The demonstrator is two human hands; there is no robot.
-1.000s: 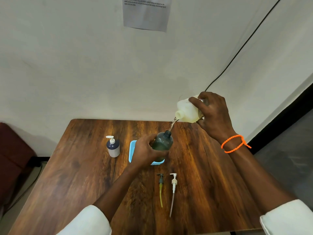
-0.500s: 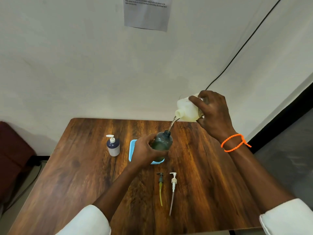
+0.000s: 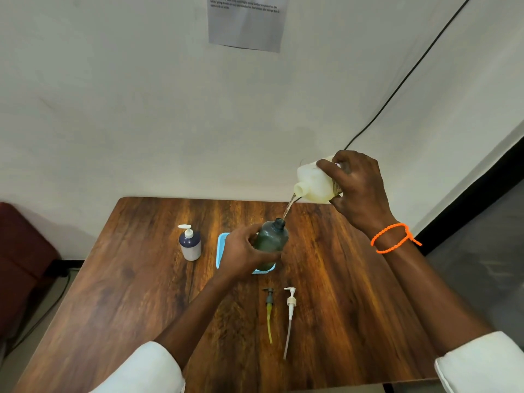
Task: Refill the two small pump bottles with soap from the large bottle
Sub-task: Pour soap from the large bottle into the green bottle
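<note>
Green pump bottle [image 3: 271, 240], gripped by left hand [image 3: 244, 255] above surface [image 3: 141, 279]; large bottle [image 3: 314, 184], clasped in right hand [image 3: 358, 191], keeps pouring unchanged: first refill continues.

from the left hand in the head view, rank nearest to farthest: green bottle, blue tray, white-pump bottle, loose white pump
1. green bottle, held in the left hand
2. blue tray, just under the hand
3. white-pump bottle to the left and loose white pump, nearer the person: too close to call

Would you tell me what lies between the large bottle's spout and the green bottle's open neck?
In the head view, only a thin soap stream bridges them.
</note>
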